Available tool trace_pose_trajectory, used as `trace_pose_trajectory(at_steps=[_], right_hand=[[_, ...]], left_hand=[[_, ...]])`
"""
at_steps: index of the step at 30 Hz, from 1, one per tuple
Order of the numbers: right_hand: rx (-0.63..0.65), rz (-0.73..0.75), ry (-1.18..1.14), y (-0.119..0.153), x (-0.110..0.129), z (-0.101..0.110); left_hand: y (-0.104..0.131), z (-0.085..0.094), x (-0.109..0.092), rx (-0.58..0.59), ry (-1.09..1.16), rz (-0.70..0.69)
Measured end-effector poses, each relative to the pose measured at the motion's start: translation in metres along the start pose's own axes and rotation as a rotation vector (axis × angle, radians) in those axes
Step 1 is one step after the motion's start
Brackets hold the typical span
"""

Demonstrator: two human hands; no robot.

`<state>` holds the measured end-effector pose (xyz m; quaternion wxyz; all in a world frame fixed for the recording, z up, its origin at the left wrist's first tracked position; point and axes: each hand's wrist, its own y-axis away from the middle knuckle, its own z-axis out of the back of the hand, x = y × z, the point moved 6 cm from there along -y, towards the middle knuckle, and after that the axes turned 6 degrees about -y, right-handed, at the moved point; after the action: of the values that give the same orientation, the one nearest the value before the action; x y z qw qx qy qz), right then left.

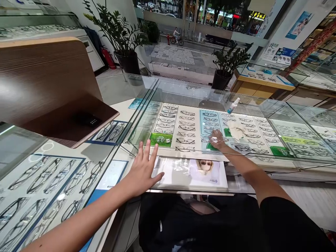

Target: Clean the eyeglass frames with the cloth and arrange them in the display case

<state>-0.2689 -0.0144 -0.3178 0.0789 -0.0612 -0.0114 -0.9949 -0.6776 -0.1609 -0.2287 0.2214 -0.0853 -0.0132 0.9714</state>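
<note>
My left hand (143, 170) is spread open, palm down, at the near left edge of the glass display case (170, 89), with nothing in it. Farther right, my right hand (217, 139) has its fingers curled around a pair of eyeglasses (209, 139) with a small white tag, above a light blue display card (210, 120). Rows of eyeglasses (186, 140) lie under the glass around it. Beside that hand are a crumpled pale cloth (235, 130) and a white spray bottle (233, 105). My fingertips on the right are partly hidden.
A pulled-out drawer (168, 185) near my lap holds a clear plastic bag (181, 166) and a printed picture sheet (210, 175). To the left stand a brown wooden stand (47, 70) and another glasses case (49, 175). Potted plants (128, 63) stand beyond, before the window.
</note>
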Motion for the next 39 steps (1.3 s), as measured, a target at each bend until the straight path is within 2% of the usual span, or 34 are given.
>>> trace_pose_trajectory(at_steps=[3, 6, 12, 15, 17, 20, 26, 29, 31, 34, 36, 39], right_hand=[[0.001, -0.088, -0.003, 0.004, -0.005, 0.002], [0.039, -0.084, -0.012, 0.018, 0.003, 0.005], [0.212, -0.037, -0.023, 0.069, 0.043, 0.011], [0.399, 0.022, -0.098, 0.104, 0.071, 0.024], [0.537, 0.063, -0.18, 0.129, 0.09, 0.039], [0.674, 0.137, -0.283, 0.162, 0.12, 0.071], [0.793, 0.183, -0.461, 0.209, 0.165, 0.14], [0.749, 0.229, -0.506, 0.218, 0.172, 0.17], [0.605, 0.25, -0.49, 0.211, 0.165, 0.193], [0.343, 0.198, -0.386, 0.18, 0.141, 0.219], [0.238, 0.155, -0.309, 0.152, 0.123, 0.224], [0.199, 0.13, -0.216, 0.11, 0.101, 0.211]], left_hand=[[0.0, 0.0, 0.0, 0.021, 0.005, 0.008], [-0.001, 0.0, -0.001, 0.044, 0.009, 0.015], [-0.005, 0.0, -0.002, 0.04, 0.0, 0.008], [-0.006, -0.001, -0.002, 0.05, 0.002, 0.013], [-0.007, -0.001, -0.002, 0.057, 0.002, 0.016], [-0.007, -0.002, -0.002, 0.071, -0.005, 0.026], [-0.008, -0.002, -0.001, 0.029, -0.014, 0.016], [-0.008, -0.003, -0.001, 0.032, -0.026, 0.011], [-0.008, -0.003, 0.0, 0.035, -0.029, 0.002], [-0.009, -0.005, 0.001, 0.031, -0.031, -0.005], [-0.009, -0.006, 0.001, 0.017, -0.033, -0.012], [-0.01, -0.007, 0.002, -0.015, -0.027, -0.024]])
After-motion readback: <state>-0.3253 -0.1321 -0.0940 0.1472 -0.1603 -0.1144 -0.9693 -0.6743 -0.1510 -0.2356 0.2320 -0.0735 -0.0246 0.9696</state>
